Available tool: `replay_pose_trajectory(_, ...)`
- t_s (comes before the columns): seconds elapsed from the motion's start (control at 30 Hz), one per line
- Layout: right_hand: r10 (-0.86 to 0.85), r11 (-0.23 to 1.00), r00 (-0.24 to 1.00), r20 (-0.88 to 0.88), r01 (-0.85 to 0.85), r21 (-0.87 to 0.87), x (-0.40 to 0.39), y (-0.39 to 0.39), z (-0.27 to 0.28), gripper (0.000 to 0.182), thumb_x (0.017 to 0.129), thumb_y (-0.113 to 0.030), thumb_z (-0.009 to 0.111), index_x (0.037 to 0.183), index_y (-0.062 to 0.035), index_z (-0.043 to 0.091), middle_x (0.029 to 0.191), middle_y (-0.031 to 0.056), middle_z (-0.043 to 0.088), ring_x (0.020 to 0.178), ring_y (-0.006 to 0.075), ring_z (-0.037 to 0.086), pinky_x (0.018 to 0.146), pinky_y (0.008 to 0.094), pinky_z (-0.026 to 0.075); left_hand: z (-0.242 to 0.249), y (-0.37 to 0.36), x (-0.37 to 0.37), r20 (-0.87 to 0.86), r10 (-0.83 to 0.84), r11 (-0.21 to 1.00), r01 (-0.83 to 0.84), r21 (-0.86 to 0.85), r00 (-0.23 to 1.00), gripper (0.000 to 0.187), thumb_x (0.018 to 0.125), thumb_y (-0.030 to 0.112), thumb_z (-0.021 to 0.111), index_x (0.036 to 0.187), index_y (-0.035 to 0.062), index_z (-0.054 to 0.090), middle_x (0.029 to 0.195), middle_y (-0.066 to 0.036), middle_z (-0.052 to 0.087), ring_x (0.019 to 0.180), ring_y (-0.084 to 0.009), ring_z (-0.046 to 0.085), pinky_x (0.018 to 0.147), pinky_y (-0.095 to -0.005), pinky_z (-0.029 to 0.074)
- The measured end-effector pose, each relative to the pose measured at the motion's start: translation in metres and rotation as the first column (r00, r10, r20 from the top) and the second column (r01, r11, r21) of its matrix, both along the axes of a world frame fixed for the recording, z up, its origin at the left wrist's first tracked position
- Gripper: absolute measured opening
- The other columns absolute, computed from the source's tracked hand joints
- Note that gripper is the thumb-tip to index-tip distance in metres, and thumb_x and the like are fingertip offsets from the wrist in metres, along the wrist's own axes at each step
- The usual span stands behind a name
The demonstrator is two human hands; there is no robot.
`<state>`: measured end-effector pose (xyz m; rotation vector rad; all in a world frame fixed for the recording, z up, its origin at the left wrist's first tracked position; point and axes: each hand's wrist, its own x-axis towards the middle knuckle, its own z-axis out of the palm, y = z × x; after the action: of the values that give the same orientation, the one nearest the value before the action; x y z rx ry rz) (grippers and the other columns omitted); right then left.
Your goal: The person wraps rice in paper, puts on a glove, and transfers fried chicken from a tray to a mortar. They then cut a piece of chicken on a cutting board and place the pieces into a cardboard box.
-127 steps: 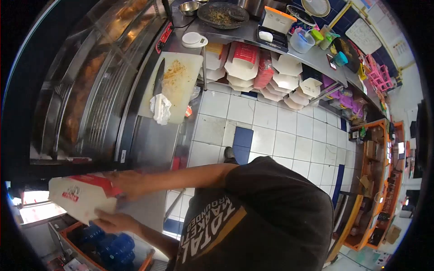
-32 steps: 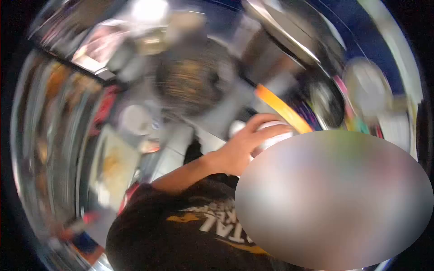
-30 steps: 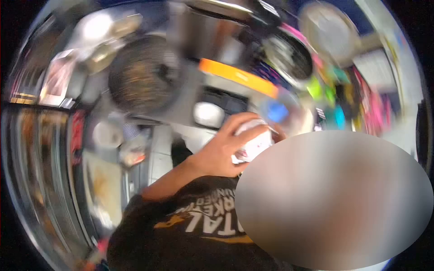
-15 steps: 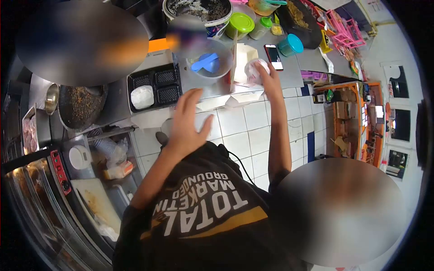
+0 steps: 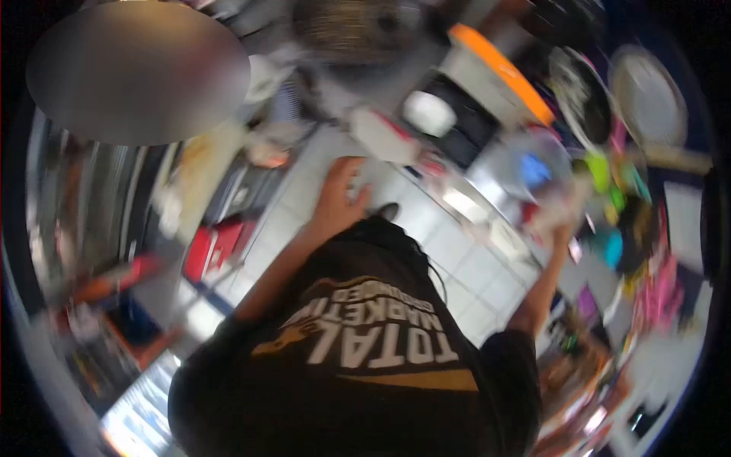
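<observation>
The whole view is smeared by motion. My left hand (image 5: 340, 192) hangs over the tiled floor in front of my body, fingers apart and holding nothing. At the counter's right part, my right hand (image 5: 562, 227) is too blurred to show its fingers or anything in them. Beside it lies a see-through bowl (image 5: 560, 152) with a blue scoop-like item (image 5: 535, 169) inside. Left of the bowl is a black compartment tray (image 5: 466, 137), with a white rounded bundle (image 5: 430, 113) in its corner. Pale open box flaps (image 5: 506, 240) stick out at the counter edge.
An orange strip (image 5: 502, 72) runs behind the tray. A dark round pan (image 5: 354, 27) stands at the top. A pot with black and white contents (image 5: 582, 95), a teal container (image 5: 608, 247) and pink racks (image 5: 659, 293) are to the right. Red boxes (image 5: 217, 247) sit low left.
My view has swung left, so the counter now appears tilted and further right. My left hand has shifted left, away from the tray. My right hand, earlier on a white bundle, is now blurred.
</observation>
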<state>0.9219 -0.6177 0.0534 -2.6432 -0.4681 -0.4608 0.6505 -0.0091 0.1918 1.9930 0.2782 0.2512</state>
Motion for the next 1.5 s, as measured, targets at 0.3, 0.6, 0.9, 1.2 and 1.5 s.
replay_pose_trajectory(0.3,-0.729,0.677,0.618,0.293,0.59,0.441,-0.085,0.219,0.189,0.031,0.096,-0.023,0.049,0.1,0.0012,0.067,0.1,0.0179,0.068,0.083,0.0345,0.065,0.074,0.043,0.053,-0.015,0.132,-0.107,-0.002,0.522,0.837,-0.512,0.195,0.853,0.043,0.078,0.006,0.063,0.12,0.0022,0.051,0.108,-0.018,0.054,0.098,-0.0296,0.058,0.082,-0.0395,0.049)
replay_pose_trajectory(0.6,0.893,0.439,0.083,-0.442,0.053,0.897,-0.249,0.718,0.129,0.036,0.098,-0.023,0.047,0.122,0.0025,0.056,0.117,0.0151,0.062,0.107,0.0227,0.061,0.097,0.0345,0.048,-0.033,0.323,-0.209,0.089,0.887,0.315,-0.733,0.602,0.454,0.041,0.078,0.02,0.069,0.113,0.004,0.053,0.106,-0.017,0.062,0.091,-0.0342,0.063,0.073,-0.042,0.052)
replay_pose_trajectory(0.9,0.743,0.666,-0.275,-0.61,0.214,0.715,-0.371,0.953,0.043,0.021,0.091,-0.008,0.047,0.099,0.0016,0.064,0.09,0.0085,0.065,0.075,0.0158,0.06,0.064,0.0288,0.05,-0.018,0.359,-0.197,0.154,0.795,0.466,-0.753,0.465,0.587,0.009,0.082,0.013,0.059,0.081,0.0038,0.058,0.073,-0.023,0.063,0.068,-0.0431,0.062,0.061,-0.051,0.05)
replay_pose_trajectory(1.2,0.798,0.568,-0.415,-0.438,0.272,0.777,-0.329,0.943,0.128,0.038,0.097,-0.038,0.051,0.1,-0.002,0.062,0.087,0.0086,0.064,0.077,0.0185,0.062,0.065,0.0322,0.052,0.041,0.322,-0.176,0.325,0.705,0.521,-0.772,0.365,0.63,0.012,0.081,0.007,0.061,0.092,0.0033,0.062,0.084,-0.018,0.064,0.076,-0.0402,0.062,0.064,-0.0453,0.05)
replay_pose_trajectory(1.5,0.861,0.444,-0.433,-0.267,0.382,0.811,-0.282,0.936,0.178,0.069,0.095,-0.061,0.039,0.138,-0.0065,0.044,0.125,0.0091,0.052,0.112,0.0251,0.051,0.098,0.0424,0.04,0.074,0.285,-0.134,0.46,0.411,0.649,-0.607,0.458,0.787,0.011,0.079,0.004,0.061,0.091,0.0025,0.062,0.079,-0.015,0.061,0.07,-0.0352,0.062,0.063,-0.0421,0.05)
